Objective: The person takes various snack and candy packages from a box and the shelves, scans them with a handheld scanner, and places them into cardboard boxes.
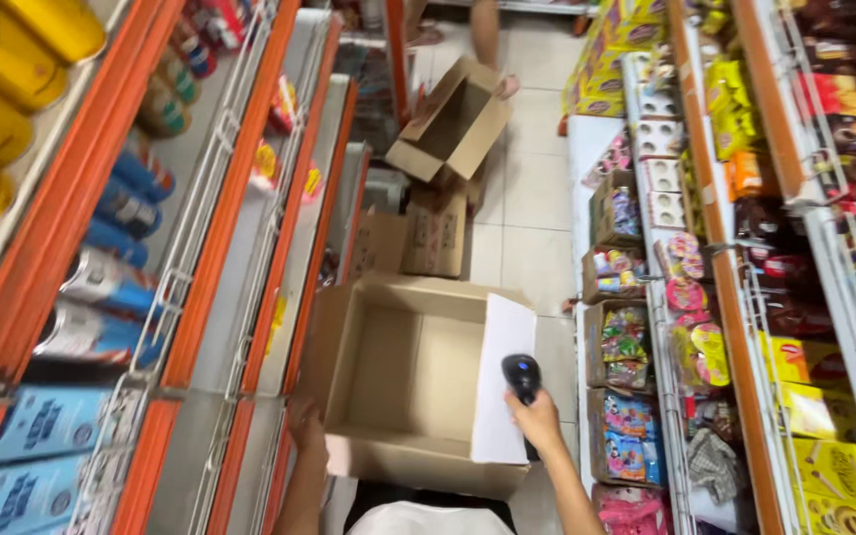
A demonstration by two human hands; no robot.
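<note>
One scanner (521, 376) sits gripped in the right hand (537, 418), raised as if for aiming, above the empty box (408, 381). Left hand (306, 428) clasps the box's near-left corner, steadying it; shelves flank both hands.

Black handheld scanner (521, 377) upright over open, empty cardboard box (398, 372).

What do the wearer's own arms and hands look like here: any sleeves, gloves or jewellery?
Both forearms are bare, with no sleeves in view. The left hand and right hand wear no gloves; no ring, watch or bracelet is visible. A white garment shows at the bottom edge.
</note>
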